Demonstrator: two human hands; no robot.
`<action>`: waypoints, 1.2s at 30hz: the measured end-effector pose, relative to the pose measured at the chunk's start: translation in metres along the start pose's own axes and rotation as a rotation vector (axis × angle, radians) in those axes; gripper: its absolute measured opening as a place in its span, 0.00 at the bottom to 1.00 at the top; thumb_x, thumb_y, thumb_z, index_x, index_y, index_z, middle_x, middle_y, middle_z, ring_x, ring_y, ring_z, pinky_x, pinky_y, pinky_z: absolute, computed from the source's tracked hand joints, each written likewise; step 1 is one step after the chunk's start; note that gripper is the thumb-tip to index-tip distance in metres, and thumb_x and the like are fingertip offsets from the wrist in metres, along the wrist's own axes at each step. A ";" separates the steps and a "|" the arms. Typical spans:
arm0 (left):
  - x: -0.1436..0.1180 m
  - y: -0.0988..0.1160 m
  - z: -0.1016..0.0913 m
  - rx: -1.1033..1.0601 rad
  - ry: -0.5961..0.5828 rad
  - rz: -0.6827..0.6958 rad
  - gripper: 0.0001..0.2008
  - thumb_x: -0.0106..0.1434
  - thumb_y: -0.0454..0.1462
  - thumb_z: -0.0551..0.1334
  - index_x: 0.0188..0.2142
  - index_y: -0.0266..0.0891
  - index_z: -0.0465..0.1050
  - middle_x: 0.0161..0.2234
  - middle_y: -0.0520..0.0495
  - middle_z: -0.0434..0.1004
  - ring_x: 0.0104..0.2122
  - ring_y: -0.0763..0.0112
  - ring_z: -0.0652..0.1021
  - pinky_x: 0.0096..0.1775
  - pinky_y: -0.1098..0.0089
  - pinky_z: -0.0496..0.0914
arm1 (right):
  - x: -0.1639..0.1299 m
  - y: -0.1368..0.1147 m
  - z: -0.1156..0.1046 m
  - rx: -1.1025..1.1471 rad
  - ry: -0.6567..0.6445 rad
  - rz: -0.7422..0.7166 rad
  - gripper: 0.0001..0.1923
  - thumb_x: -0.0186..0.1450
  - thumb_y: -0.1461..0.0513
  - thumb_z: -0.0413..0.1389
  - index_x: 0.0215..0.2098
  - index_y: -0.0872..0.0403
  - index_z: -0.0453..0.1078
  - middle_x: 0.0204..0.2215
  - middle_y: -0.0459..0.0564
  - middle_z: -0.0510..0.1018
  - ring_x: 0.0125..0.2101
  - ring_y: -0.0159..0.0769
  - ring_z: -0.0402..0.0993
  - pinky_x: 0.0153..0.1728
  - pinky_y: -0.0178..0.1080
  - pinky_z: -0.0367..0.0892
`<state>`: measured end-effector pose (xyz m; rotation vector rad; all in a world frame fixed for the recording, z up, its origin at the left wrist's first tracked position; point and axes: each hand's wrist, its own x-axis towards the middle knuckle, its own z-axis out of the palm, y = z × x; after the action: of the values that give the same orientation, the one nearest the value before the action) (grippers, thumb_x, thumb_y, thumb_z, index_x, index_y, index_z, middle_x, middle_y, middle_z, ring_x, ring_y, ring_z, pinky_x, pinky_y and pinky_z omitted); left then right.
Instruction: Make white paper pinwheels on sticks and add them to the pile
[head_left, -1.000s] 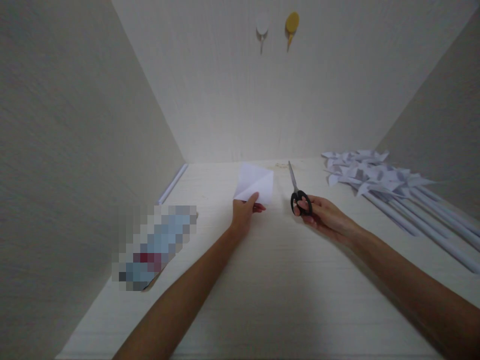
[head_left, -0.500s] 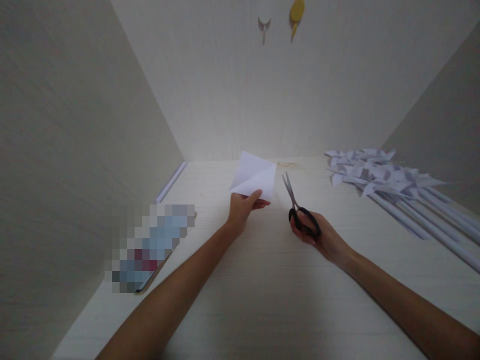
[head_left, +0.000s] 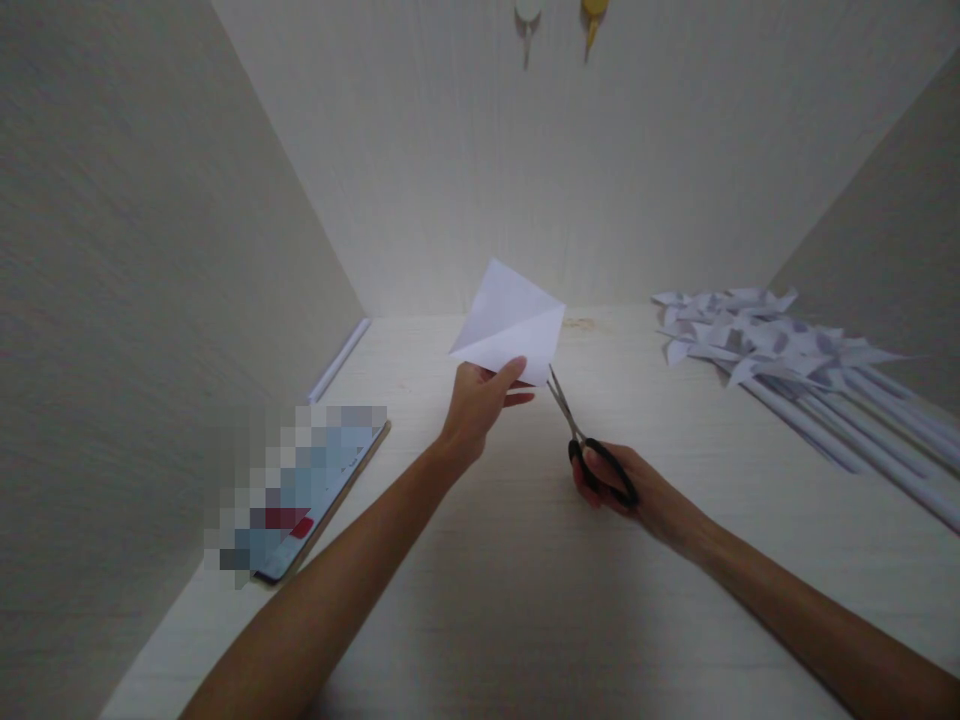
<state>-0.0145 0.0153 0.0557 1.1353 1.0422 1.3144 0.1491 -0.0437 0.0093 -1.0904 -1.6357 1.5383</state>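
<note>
A white square of paper (head_left: 511, 310) with a diagonal crease is held up by my left hand (head_left: 484, 405), thumb on the near face and fingers behind. My right hand (head_left: 607, 475) grips black-handled scissors (head_left: 571, 425), its fingers in the loops. The blades are slightly parted and point up and left. Their tips lie close to the paper's lower right corner; whether they touch it I cannot tell.
Several white paper pinwheels (head_left: 750, 335) on rolled paper sticks (head_left: 892, 470) lie at the right. A rolled paper stick (head_left: 339, 360) lies by the left wall. A partly blurred phone (head_left: 322, 500) rests at left. Two hooks, white (head_left: 528, 12) and yellow (head_left: 594, 12), are on the back wall.
The paper has been raised a little and turned more towards me. My right hand has brought the scissors down and left, so the tips are now close to the paper's corner.
</note>
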 end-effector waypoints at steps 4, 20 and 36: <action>-0.004 0.001 0.003 -0.031 0.015 -0.030 0.09 0.51 0.34 0.60 0.33 0.30 0.69 0.28 0.44 0.75 0.26 0.71 0.77 0.27 0.73 0.73 | -0.001 -0.002 0.004 -0.021 0.037 -0.015 0.23 0.58 0.45 0.46 0.20 0.55 0.56 0.16 0.42 0.59 0.16 0.23 0.50 0.16 0.31 0.44; -0.006 0.003 0.006 -0.069 0.059 0.002 0.07 0.47 0.31 0.62 0.29 0.31 0.70 0.25 0.50 0.73 0.22 0.77 0.74 0.27 0.72 0.74 | -0.004 -0.003 0.006 -0.110 0.026 -0.049 0.24 0.57 0.43 0.44 0.19 0.54 0.54 0.15 0.42 0.57 0.18 0.26 0.52 0.18 0.32 0.50; -0.007 0.004 0.006 -0.084 0.052 -0.005 0.07 0.46 0.31 0.62 0.28 0.31 0.70 0.25 0.50 0.73 0.23 0.77 0.73 0.28 0.72 0.73 | -0.005 -0.006 0.010 -0.136 0.068 -0.017 0.24 0.56 0.43 0.46 0.18 0.53 0.51 0.15 0.40 0.54 0.17 0.25 0.49 0.18 0.33 0.46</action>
<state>-0.0094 0.0084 0.0598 1.0396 1.0173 1.3781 0.1418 -0.0523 0.0145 -1.1847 -1.7187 1.3803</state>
